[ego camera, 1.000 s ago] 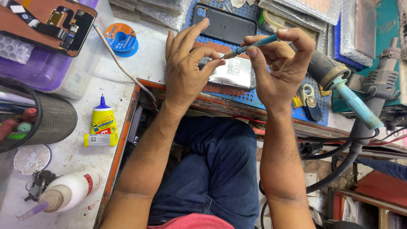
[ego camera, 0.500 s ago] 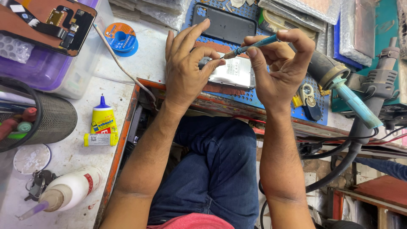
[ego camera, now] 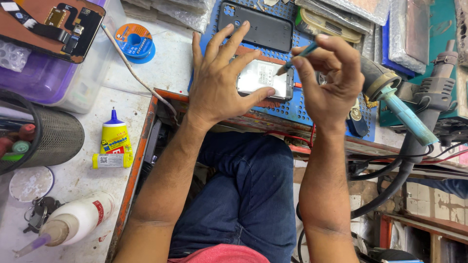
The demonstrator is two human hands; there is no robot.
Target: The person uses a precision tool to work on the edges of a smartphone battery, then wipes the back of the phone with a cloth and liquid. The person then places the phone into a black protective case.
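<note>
My left hand [ego camera: 222, 83] lies flat with spread fingers on the left part of an opened phone [ego camera: 265, 78], its thumb pressed along the phone's near edge. The phone rests on a blue perforated mat [ego camera: 297, 109]. My right hand [ego camera: 329, 78] grips a thin teal-handled tool [ego camera: 297, 56], a screwdriver or pick, whose tip touches the phone's upper right corner. A dark phone back cover [ego camera: 265, 24] sits just beyond the phone.
Left of me stand a mesh pen holder [ego camera: 53, 136], a yellow glue bottle [ego camera: 114, 139], a white squeeze bottle [ego camera: 78, 219] and a blue solder spool [ego camera: 134, 41]. A purple box [ego camera: 44, 80] carries a phone frame. A soldering iron [ego camera: 404, 112] and hot-air handle [ego camera: 434, 97] sit right.
My left hand has spread flatter over the phone. The right hand has tilted the tool and brought its tip down to the phone's upper right corner.
</note>
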